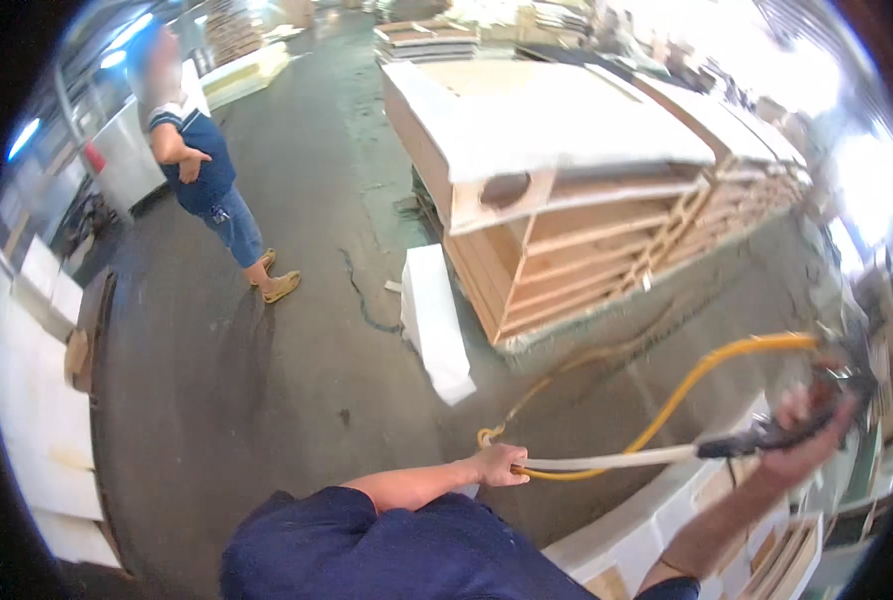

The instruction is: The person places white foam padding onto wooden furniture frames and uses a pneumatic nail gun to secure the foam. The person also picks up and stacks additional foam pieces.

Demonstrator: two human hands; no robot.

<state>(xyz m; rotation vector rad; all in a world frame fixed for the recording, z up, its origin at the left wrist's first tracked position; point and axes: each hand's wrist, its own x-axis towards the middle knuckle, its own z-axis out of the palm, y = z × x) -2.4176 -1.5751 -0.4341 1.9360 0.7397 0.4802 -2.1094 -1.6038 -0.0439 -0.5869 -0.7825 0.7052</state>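
Observation:
My left hand (503, 465) is closed in front of my body, around one end of a white strip (616, 460). The yellow hose (681, 395) passes at the same fist and arcs up to the right. At the right, my right hand (806, 435) is wrapped around a dark hand tool (846, 385); blur hides its exact kind. The hose runs up to this tool, and the strip's far end meets a black part beside my right hand. Below my right forearm lies a white-covered wooden frame (651, 535).
A large wooden frame stack (586, 235) with white padding on top stands ahead. A white block (431, 325) lies on the floor beside it. To the left, a person (206, 165) stands in the aisle. White panels (51, 420) line the left edge. Hose (576, 360) trails across the floor.

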